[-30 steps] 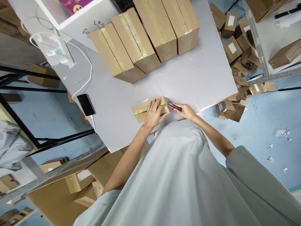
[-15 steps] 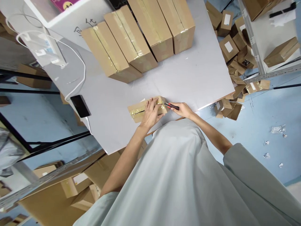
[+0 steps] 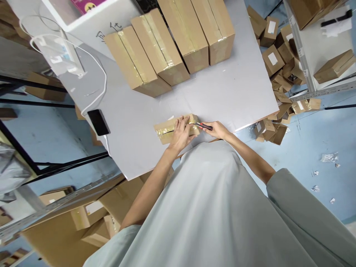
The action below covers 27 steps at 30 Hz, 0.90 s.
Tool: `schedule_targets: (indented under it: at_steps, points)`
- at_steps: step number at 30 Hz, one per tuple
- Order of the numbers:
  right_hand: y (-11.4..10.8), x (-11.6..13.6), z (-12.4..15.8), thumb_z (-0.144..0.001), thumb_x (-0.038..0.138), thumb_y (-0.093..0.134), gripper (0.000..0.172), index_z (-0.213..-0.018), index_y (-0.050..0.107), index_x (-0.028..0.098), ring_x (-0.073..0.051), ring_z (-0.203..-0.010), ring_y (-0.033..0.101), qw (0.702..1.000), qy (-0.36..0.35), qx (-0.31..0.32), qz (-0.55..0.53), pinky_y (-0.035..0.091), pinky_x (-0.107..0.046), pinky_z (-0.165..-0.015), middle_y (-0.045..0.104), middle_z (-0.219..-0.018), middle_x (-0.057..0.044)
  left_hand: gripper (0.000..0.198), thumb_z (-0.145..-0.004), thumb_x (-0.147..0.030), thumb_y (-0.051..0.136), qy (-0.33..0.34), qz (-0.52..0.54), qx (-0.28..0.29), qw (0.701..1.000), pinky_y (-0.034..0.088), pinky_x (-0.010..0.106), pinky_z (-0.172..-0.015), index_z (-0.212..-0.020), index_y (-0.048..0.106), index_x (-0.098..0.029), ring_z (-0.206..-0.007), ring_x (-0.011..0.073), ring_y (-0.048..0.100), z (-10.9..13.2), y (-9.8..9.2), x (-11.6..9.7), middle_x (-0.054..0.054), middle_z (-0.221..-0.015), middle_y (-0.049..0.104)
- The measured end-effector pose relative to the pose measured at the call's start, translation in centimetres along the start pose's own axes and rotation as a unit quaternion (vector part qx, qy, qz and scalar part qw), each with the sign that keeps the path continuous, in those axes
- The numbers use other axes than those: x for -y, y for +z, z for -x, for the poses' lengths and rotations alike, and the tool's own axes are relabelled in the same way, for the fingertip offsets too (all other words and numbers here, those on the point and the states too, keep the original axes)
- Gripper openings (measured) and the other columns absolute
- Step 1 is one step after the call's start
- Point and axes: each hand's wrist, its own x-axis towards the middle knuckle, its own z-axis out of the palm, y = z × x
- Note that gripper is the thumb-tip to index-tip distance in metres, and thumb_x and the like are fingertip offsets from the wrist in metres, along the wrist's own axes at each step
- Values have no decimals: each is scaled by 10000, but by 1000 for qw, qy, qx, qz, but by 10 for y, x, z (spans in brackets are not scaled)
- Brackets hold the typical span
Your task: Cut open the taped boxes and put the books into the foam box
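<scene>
The left hand (image 3: 180,136) rests on the small carton (image 3: 166,135), the landmark for all positions here; its fingers are extended over the taped top, with the thumb apart from them toward the near side. The right hand (image 3: 218,129), just off the carton's right end, is closed around a red-and-black utility knife (image 3: 205,126) whose tip lies over the tape at that end. Relative to one second earlier, the tip has advanced from the end edge inward over the top, while the left hand keeps its place. The carton thus lies directly beneath the left hand and to the left of the right hand, on the grey table (image 3: 133,148). To the left of the carton, well apart, is a dark phone (image 3: 98,122) with a white cable (image 3: 105,79). Beyond the carton stands a row of four larger taped cartons (image 3: 189,40); farther to its upper left are a power strip (image 3: 65,55) and a white bin (image 3: 94,26) with handwritten characters. Far to the carton's right, past the table edge, loose boxes (image 3: 274,61) lie heaped.
</scene>
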Motion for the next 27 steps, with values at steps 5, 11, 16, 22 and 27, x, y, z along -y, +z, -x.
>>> schedule_targets:
  at_steps: [5, 11, 16, 22, 27]
  points:
    - [14, -4, 19, -1019, 290, 699, 430, -1438, 778, 342, -258, -1135, 819, 1000, -6, -8, -3, 604, -302, -1020, 866, -1207, 59, 547, -912, -335, 822, -7, -9, 7, 1000, 258, 742, -1366, -1389, 620, -159, -1708, 480, 251, 1, -1, -6, 258, -1732, 447]
    - [28, -26, 44, -1041, 350, 612, 440, -1463, 737, 354, -270, -1157, 818, 999, -16, -37, 7, 612, -345, -1033, 845, -1286, 23, 526, -973, -389, 763, -19, 4, 2, 1000, 288, 692, -1381, -1427, 600, -178, -1709, 430, 285, -4, 3, -4, 226, -1719, 480]
    - [14, -78, 17, -1063, 416, 536, 459, -1464, 642, 220, -330, -1078, 798, 976, 126, -167, 62, 620, -439, -977, 853, -1169, -105, 723, -940, -517, 826, -27, 28, -30, 999, 279, 644, -1393, -1536, 554, -211, -1689, 411, 344, 1, -2, -9, 214, -1698, 515]
    - [-3, -120, -12, -1058, 312, 467, 357, -1272, 711, 161, -312, -1123, 692, 953, 161, -216, 136, 551, -420, -1029, 724, -1335, -206, 755, -998, -628, 708, -217, 71, -220, 948, 342, 594, -1354, -1572, 543, -167, -1638, 393, 425, 48, -28, 36, 248, -1672, 532]
    - [-12, -115, -12, -1027, 301, 484, 397, -1245, 761, 118, -357, -1244, 600, 939, 144, -250, 189, 470, -493, -1145, 711, -1280, -244, 735, -892, -659, 766, -383, 188, -219, 877, 541, 550, -1179, -1410, 685, -144, -1343, 372, 694, 87, -34, 74, 221, -1451, 726]
